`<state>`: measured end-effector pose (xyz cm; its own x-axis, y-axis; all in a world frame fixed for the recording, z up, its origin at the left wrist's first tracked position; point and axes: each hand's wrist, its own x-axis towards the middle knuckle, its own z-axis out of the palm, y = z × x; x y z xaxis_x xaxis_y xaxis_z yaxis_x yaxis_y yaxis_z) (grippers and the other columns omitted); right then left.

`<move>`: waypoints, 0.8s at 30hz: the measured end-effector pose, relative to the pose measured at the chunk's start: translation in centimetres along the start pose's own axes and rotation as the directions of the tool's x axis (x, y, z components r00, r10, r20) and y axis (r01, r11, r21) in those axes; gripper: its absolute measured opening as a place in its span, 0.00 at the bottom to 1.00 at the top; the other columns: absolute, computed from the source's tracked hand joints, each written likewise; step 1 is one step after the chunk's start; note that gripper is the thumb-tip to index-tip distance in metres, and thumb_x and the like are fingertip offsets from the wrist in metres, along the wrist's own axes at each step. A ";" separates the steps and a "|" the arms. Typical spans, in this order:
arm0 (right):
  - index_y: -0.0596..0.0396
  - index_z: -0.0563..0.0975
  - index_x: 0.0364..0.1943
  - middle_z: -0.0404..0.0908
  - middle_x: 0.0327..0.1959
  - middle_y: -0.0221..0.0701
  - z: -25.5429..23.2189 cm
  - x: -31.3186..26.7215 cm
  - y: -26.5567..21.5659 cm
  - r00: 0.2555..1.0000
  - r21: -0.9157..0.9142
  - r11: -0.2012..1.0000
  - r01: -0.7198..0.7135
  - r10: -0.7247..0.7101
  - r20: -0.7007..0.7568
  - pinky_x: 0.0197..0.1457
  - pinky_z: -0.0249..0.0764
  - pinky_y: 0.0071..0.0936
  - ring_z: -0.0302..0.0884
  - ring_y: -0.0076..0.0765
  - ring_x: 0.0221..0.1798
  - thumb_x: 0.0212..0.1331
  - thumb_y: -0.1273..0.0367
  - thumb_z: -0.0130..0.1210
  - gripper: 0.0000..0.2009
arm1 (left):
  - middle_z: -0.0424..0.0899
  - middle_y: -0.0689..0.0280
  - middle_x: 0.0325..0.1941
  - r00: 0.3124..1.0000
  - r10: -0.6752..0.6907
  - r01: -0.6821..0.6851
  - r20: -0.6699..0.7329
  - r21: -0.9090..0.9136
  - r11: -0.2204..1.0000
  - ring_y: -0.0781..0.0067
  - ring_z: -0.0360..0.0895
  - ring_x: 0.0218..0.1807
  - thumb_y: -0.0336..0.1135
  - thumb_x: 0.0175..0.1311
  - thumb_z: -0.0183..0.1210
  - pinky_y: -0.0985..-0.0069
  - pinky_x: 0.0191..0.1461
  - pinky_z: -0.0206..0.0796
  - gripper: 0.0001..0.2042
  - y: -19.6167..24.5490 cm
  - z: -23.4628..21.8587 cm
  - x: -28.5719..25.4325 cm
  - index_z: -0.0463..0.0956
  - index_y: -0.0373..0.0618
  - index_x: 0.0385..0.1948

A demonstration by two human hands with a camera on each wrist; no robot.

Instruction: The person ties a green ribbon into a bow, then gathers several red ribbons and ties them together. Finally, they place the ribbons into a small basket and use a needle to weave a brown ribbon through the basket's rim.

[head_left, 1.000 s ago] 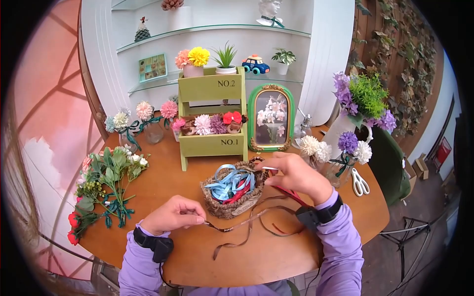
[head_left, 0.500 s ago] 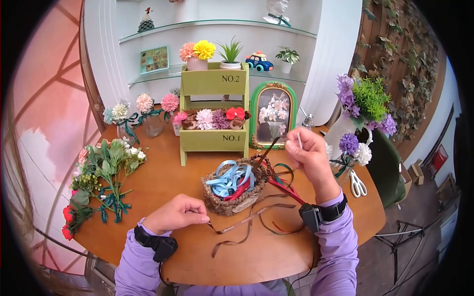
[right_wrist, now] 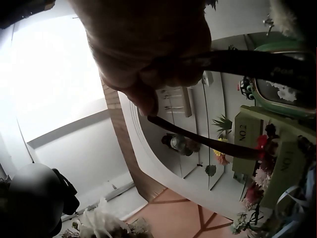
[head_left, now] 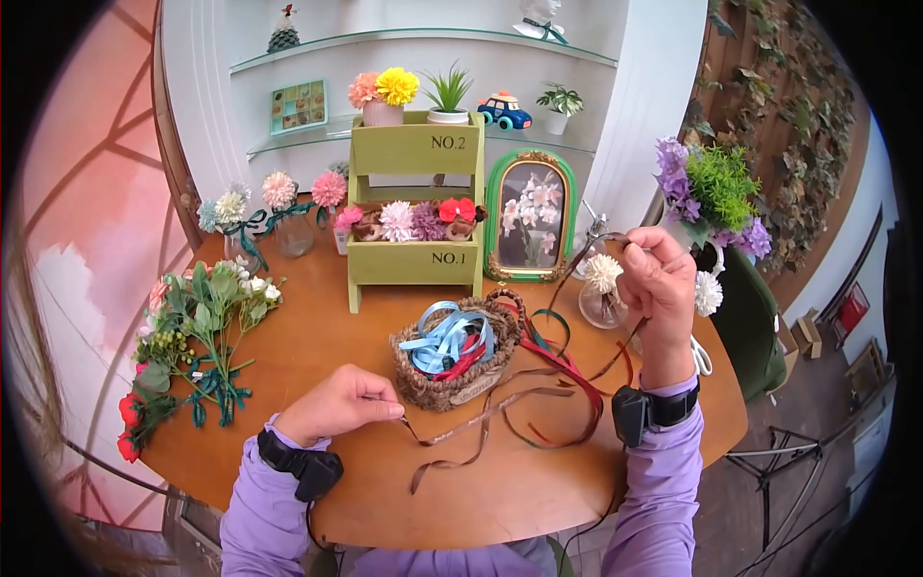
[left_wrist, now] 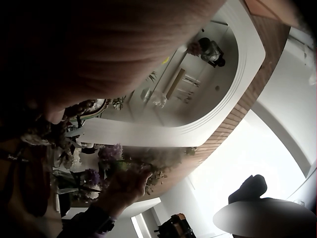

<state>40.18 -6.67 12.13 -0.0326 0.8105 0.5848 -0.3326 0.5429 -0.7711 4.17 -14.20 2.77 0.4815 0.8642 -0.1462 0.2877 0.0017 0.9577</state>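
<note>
My left hand [head_left: 351, 404] pinches one end of a brown printed ribbon [head_left: 495, 408], low over the near side of the table. To the right, my raised right hand [head_left: 659, 279] holds a dark brown ribbon [right_wrist: 208, 145] between thumb and fingers. From that hand one stretch hangs down toward the basket and another trails below the fingers. Between the hands stands a woven basket [head_left: 431, 392] with a coiled light blue ribbon [head_left: 444, 341] inside. Red ribbon [head_left: 588, 385] spills over its right side, beside loose brown and green loops on the table.
A green two-tier stand [head_left: 413, 264] and a green picture frame [head_left: 494, 236] rise behind the basket. Artificial flowers [head_left: 207, 322] lie at the left. On the right are a glass vase [head_left: 598, 308] and scissors [head_left: 702, 360], partly behind my right hand.
My right hand has moved from beside the basket up and to the right, drawing the dark brown ribbon along. The left hand stays nearly in place, still pinching its ribbon end.
</note>
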 end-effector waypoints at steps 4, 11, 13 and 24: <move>0.60 0.79 0.35 0.73 0.18 0.20 -0.5 -0.1 0.1 0.966 -0.095 0.979 -0.180 0.194 0.168 0.18 0.50 0.13 0.61 0.10 0.16 0.59 0.73 0.62 0.05 | 0.80 0.74 0.27 0.999 0.033 -0.033 -0.022 -0.002 0.999 0.88 0.71 0.30 0.34 0.66 0.60 0.85 0.36 0.63 0.08 -0.3 0.2 0.2 0.82 0.37 0.33; 0.60 0.80 0.28 0.76 0.21 0.20 -0.2 0.1 0.7 0.901 -0.444 0.855 -0.269 0.386 0.198 0.28 0.63 0.16 0.68 0.13 0.25 0.56 0.74 0.64 0.04 | 0.74 0.74 0.21 0.994 -0.111 0.113 0.021 -0.116 0.987 0.88 0.65 0.23 0.34 0.68 0.56 0.85 0.27 0.55 0.07 0.8 -0.1 -0.2 0.76 0.42 0.31; 0.60 0.79 0.28 0.77 0.21 0.22 -1.1 0.6 1.8 0.916 -0.517 0.825 -0.228 0.362 0.174 0.26 0.63 0.17 0.69 0.15 0.23 0.57 0.74 0.62 0.04 | 0.73 0.74 0.21 0.992 -0.125 0.125 0.015 -0.080 0.989 0.88 0.64 0.23 0.35 0.68 0.56 0.85 0.26 0.54 0.08 1.2 0.1 -0.3 0.76 0.43 0.31; 0.63 0.82 0.40 0.85 0.33 0.32 0.1 -0.2 1.0 0.955 -0.786 0.606 -0.124 0.289 0.072 0.42 0.74 0.24 0.79 0.23 0.36 0.55 0.74 0.62 0.09 | 0.76 0.77 0.26 0.980 -0.186 0.198 0.068 -0.286 0.938 0.90 0.66 0.26 0.37 0.69 0.56 0.87 0.28 0.55 0.08 1.0 1.5 0.0 0.77 0.45 0.31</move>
<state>39.71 -6.30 11.25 -0.1946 0.9149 0.3537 0.5431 0.4008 -0.7378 5.67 -14.95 3.40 0.4749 0.8125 -0.3382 0.1283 0.3163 0.9400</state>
